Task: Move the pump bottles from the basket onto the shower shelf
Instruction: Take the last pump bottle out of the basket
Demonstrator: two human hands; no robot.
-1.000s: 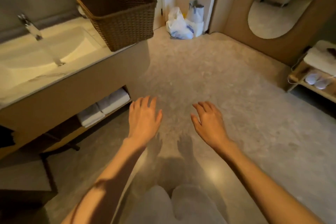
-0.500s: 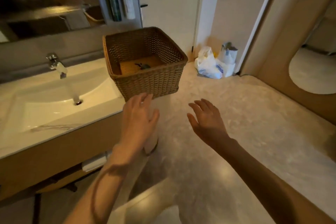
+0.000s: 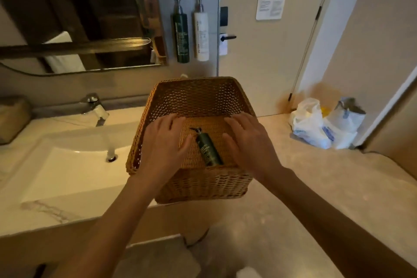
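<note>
A woven brown basket (image 3: 203,184) stands on the right end of the vanity counter. One dark green pump bottle (image 3: 208,149) lies flat on its bottom, pump head pointing away from me. My left hand (image 3: 162,144) hovers over the basket's left side, fingers spread, thumb close to the bottle. My right hand (image 3: 248,142) hovers over the right side, fingers apart, holding nothing. On the wall behind, a dark green pump bottle (image 3: 181,36) and a white pump bottle (image 3: 201,34) hang in holders.
A white sink (image 3: 67,165) with a chrome tap (image 3: 96,108) lies left of the basket, a mirror (image 3: 74,13) above it. A door with a black handle (image 3: 228,38) is behind. White plastic bags (image 3: 325,124) sit on the floor at right.
The view has risen from the floor to the counter. Both hands have moved up and forward from in front of the vanity to over the open basket.
</note>
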